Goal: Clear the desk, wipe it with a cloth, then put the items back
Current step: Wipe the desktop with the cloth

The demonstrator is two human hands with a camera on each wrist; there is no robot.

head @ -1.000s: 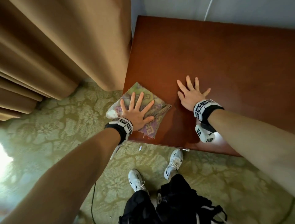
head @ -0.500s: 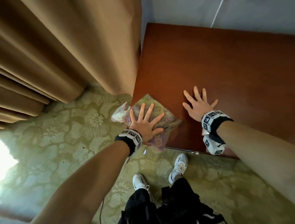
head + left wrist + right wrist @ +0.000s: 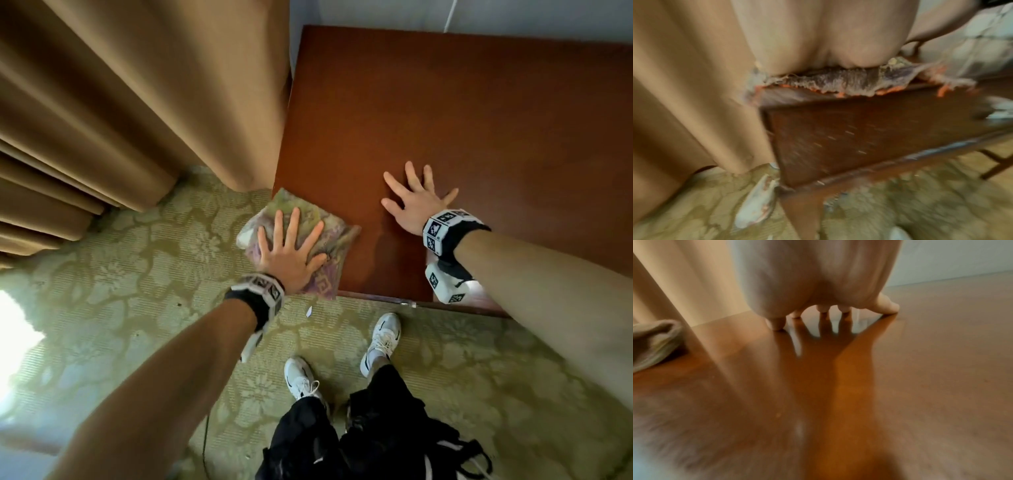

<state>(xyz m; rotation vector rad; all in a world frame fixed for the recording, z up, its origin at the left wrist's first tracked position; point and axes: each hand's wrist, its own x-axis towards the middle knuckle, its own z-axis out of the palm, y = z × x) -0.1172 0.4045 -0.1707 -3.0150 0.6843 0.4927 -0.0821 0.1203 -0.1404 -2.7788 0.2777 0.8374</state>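
A patterned green and purple cloth (image 3: 334,236) lies on the near left corner of the reddish-brown desk (image 3: 462,113), and part of it hangs over the left edge. My left hand (image 3: 291,246) presses flat on the cloth with fingers spread. In the left wrist view the cloth (image 3: 849,79) shows bunched under my palm at the desk's corner. My right hand (image 3: 416,198) rests flat on the bare desk top to the right of the cloth, fingers spread. In the right wrist view its fingertips (image 3: 777,324) touch the glossy desk (image 3: 920,369), with the cloth (image 3: 655,340) at the far left.
A tan curtain (image 3: 154,96) hangs close against the desk's left side. Green patterned carpet (image 3: 120,291) covers the floor. My white shoes (image 3: 382,337) stand just before the desk's front edge. A small white scrap (image 3: 309,311) lies on the carpet.
My left hand has slid the cloth toward the near left corner of the desk, so it overhangs the left edge more. The right hand stays flat on the desk.
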